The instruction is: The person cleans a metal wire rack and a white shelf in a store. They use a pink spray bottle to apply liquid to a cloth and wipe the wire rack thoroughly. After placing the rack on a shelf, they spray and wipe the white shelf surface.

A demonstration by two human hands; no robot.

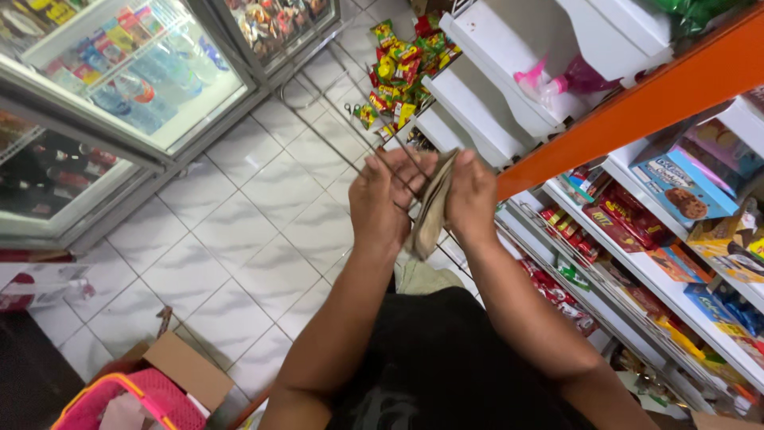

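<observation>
Left hand (387, 199) and right hand (471, 195) both clasp a tan cloth (432, 209) beside orange shelf edge (637, 107).

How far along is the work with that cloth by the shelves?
Done: nothing I can confirm, though the white shelf above looks bare. In hand: left hand and right hand both grip a beige cloth between them, in front of the wire rack. Left: cloth touches no shelf; the stocked snack shelves show no contact.
</observation>
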